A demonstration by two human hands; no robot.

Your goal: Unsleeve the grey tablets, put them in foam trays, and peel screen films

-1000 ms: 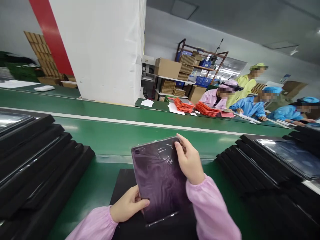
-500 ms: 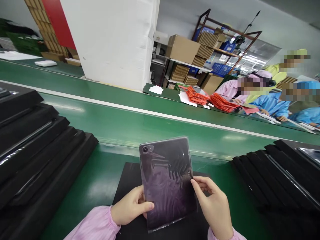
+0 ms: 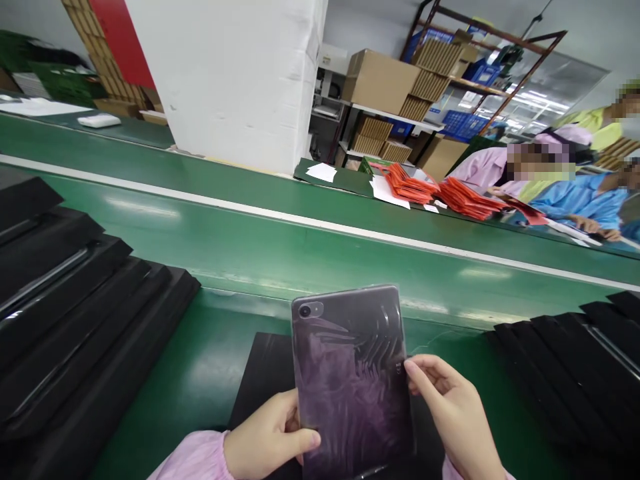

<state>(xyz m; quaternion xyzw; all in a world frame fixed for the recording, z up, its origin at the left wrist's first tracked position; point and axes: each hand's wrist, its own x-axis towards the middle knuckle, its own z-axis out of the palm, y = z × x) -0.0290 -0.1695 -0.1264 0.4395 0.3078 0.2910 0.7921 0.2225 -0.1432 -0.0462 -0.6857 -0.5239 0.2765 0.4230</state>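
Head view: the film-wrapped tablet (image 3: 353, 387), held up over a black tray (image 3: 265, 367) on the green worktop (image 3: 215, 347).
My left fingers (image 3: 300, 427) are closed on its lower left edge; my right fingers (image 3: 410, 373) pinch its right edge (camera corner upper left).

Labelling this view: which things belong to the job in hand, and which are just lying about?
In the job:
film-wrapped tablet, held by left hand and right hand
black slab beneath it
probably left black stack, right black stack

Apparently just about:
white papers
large cardboard box
orange stacks, perhaps the co-workers'
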